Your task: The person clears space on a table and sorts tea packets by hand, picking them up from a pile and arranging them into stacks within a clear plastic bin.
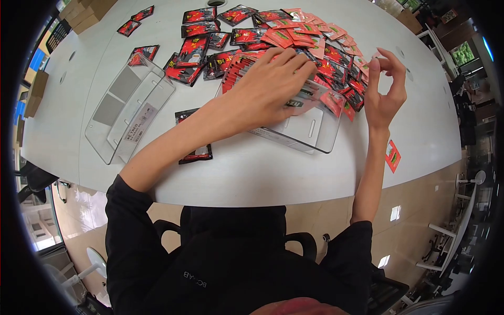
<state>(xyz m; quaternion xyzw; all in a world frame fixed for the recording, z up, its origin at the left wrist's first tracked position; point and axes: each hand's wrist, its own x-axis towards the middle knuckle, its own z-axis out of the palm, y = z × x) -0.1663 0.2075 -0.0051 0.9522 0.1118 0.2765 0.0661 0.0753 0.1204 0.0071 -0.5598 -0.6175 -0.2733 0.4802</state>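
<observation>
My left hand point(278, 86) reaches over a clear plastic bin point(328, 128), its fingers curled round pink packets point(303, 100) inside it. Part of its grip is hidden under the palm. Red packets stand in a row at the bin's left end. To the right of the bin, my right hand point(386, 94) is raised with curved, spread fingers, and I see nothing held in it. Behind the bin lie a heap of black-and-red packets point(197, 47) and a pile of loose pink packets point(302, 31).
A second clear bin point(113, 118) with a white label stands at the left. One black-and-red packet point(202, 153) lies partly under my left forearm. A single pink packet point(392, 156) is near the right front edge. Cardboard boxes point(86, 13) sit at the back left.
</observation>
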